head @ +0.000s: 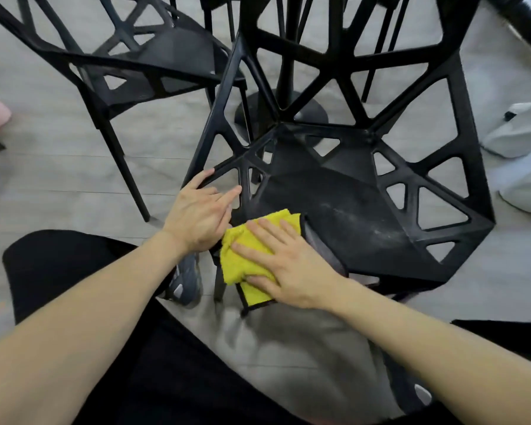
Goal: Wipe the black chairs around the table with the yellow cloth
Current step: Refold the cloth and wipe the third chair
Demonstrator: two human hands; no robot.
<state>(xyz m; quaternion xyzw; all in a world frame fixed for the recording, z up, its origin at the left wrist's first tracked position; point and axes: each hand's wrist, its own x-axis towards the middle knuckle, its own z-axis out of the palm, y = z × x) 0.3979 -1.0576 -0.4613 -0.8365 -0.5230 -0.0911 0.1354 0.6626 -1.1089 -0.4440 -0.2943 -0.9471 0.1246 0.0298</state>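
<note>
Landmark: the black plastic chair with triangular cut-outs [344,191] right in front of you; everything below is placed against it.
Yellow cloth: the folded yellow terry cloth with a dark edge [246,256] lies on the chair's near-left seat corner, one end hanging over the front edge.
Your right hand [288,262]: flat on the cloth, fingers straight and spread, pressing it to the seat.
Your left hand [198,216]: at the chair's left side frame, fingertips touching the bars, fingers loosely bent; no firm grip shows.
Seat: pale dusty streaks right of the cloth.
Second black lattice chair [129,56]: stands to the chair's far left.
Black round table base [281,108]: on the floor behind the chair's backrest.
</note>
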